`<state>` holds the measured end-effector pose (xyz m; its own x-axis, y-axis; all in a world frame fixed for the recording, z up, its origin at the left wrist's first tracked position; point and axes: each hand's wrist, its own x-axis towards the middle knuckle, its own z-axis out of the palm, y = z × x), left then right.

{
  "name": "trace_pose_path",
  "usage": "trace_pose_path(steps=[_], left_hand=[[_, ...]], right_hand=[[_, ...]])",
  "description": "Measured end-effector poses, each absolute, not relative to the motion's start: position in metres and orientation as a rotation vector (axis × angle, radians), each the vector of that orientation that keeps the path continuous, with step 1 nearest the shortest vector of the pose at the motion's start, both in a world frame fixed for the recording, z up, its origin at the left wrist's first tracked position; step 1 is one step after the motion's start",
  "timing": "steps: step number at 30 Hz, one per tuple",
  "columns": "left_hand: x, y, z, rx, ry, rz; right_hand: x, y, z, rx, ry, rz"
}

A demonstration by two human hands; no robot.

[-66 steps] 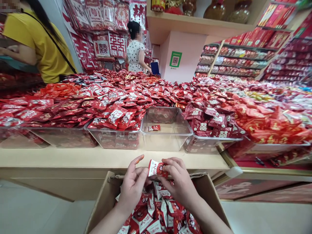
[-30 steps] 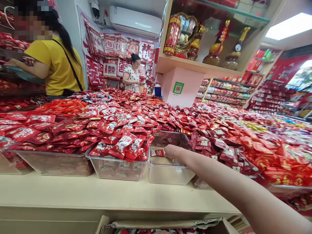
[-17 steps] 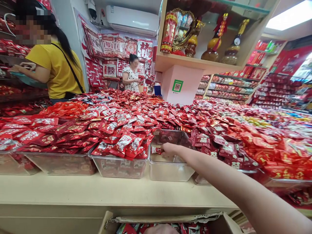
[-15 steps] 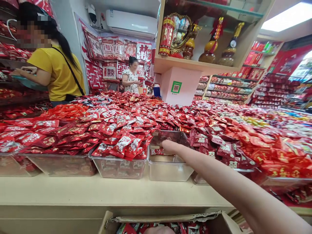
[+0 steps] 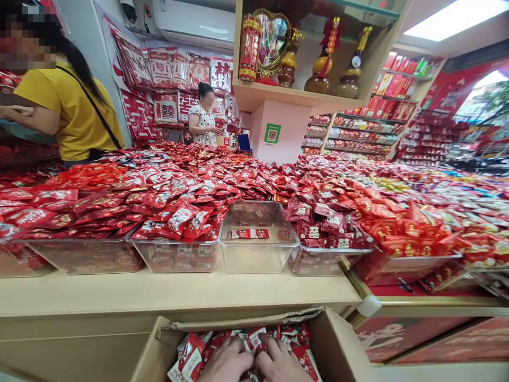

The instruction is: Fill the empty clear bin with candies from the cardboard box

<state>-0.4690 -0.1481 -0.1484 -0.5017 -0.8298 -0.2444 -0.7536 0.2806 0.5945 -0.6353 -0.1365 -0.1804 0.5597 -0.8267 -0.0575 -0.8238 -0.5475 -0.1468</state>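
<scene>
An open cardboard box [image 5: 342, 339] of small red and white candy packets [image 5: 191, 355] is at the bottom of the view. Inside it, my left hand [image 5: 228, 361] and my right hand [image 5: 282, 363] are side by side, backs up. Their fingers curl down around candy packets, and the fingertips are partly hidden among them. Beyond the box, a clear plastic bin [image 5: 258, 257] stands on the counter. A short red and white strip of packets [image 5: 249, 233] lies in that bin.
Clear bins heaped with red packets [image 5: 178, 217], maroon packets [image 5: 318, 217] and orange-red packets [image 5: 409, 228] line the counter [image 5: 159, 297]. A display cabinet [image 5: 302, 93] overhangs the heaps. One person in yellow [image 5: 75, 106] stands at left, another in dotted white [image 5: 202, 124] farther back.
My right hand has left the clear bin and come down into the cardboard box beside my left hand. The view has tilted down, showing more of the box.
</scene>
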Motion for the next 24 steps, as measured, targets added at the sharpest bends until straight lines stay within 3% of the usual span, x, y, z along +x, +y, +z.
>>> trace_pose_path(steps=[4,12,20,24], left_hand=[[-0.471,-0.146,-0.141,1.481,-2.475,-0.903],[-0.465,-0.152,-0.121,1.474,-2.256,-0.879],[-0.474,-0.149,-0.103,1.044,-1.089,-1.741],[-0.474,-0.149,-0.092,0.911,-0.673,-1.983]], right_hand=[[-0.631,-0.140,-0.176,-2.480,1.442,0.095],[-0.641,-0.137,-0.154,-2.185,1.392,-0.338],[-0.664,-0.141,-0.125,-1.725,1.305,-0.987],[-0.670,-0.141,-0.121,-1.369,1.172,-1.190]])
